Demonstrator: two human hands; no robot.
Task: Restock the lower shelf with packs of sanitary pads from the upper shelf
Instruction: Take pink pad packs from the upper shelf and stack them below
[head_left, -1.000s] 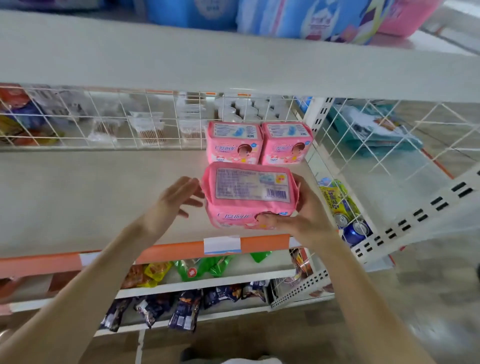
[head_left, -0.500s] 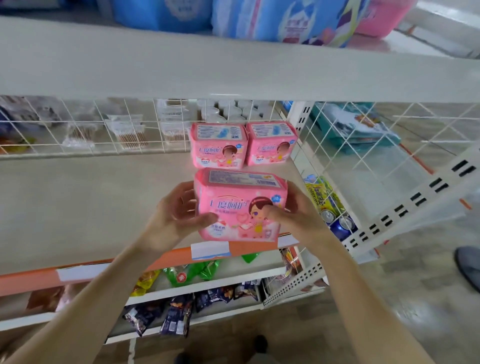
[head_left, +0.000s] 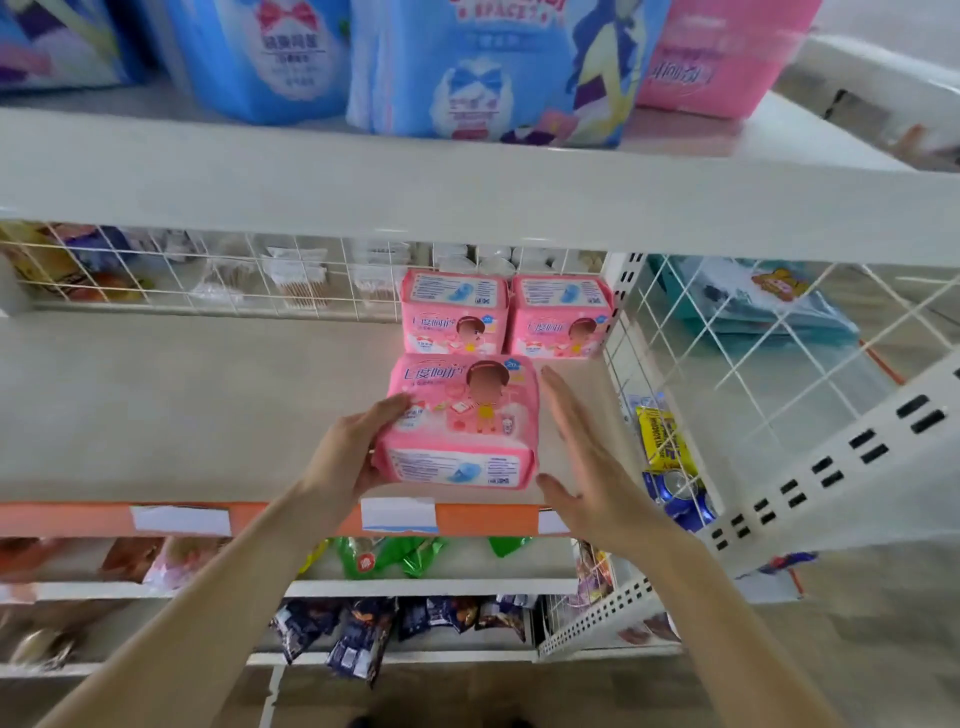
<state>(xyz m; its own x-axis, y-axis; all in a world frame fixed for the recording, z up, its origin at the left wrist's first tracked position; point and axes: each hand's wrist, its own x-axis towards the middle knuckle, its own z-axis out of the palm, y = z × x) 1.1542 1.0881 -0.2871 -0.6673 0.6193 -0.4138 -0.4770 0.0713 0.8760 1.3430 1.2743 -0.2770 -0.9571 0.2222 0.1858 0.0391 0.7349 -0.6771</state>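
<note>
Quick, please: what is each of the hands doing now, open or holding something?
Left hand: grips the front pink pad pack at its left side.
Right hand: open, fingers straight, just right of the pack, holding nothing.

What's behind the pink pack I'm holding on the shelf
Two more pink packs stand side by side behind the held pink pack: one straight behind, one toward the right. Their lower front edges are partly covered by it. A wire grid backs the shelf.
</note>
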